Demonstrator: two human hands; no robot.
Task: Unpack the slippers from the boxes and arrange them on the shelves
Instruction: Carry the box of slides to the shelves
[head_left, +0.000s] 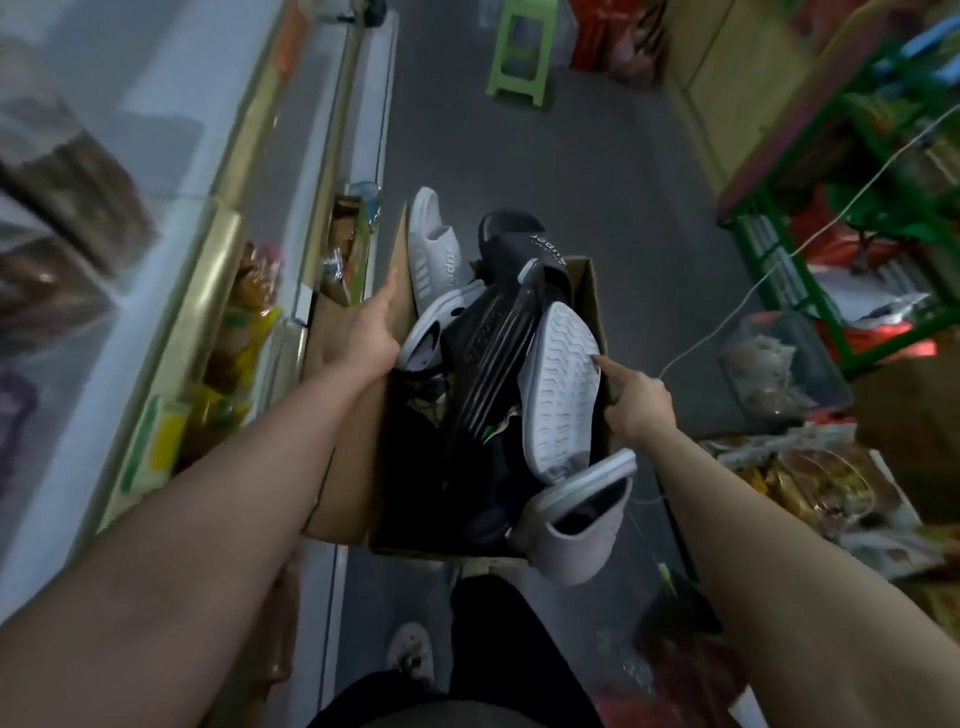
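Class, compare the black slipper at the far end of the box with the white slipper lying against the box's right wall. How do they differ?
Colour: the black slipper is dark, the white slipper pale. Pose: the black slipper faces up, showing its lettered strap, while the white slipper is turned over, showing its wavy-treaded sole. Shared: both stick up above the rim of the cardboard box.

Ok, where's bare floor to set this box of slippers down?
Bare grey floor lies ahead of the box, between the white cabinet and the green rack, short of the green stool. Crowded: packets by the rack and along the cabinet's foot.
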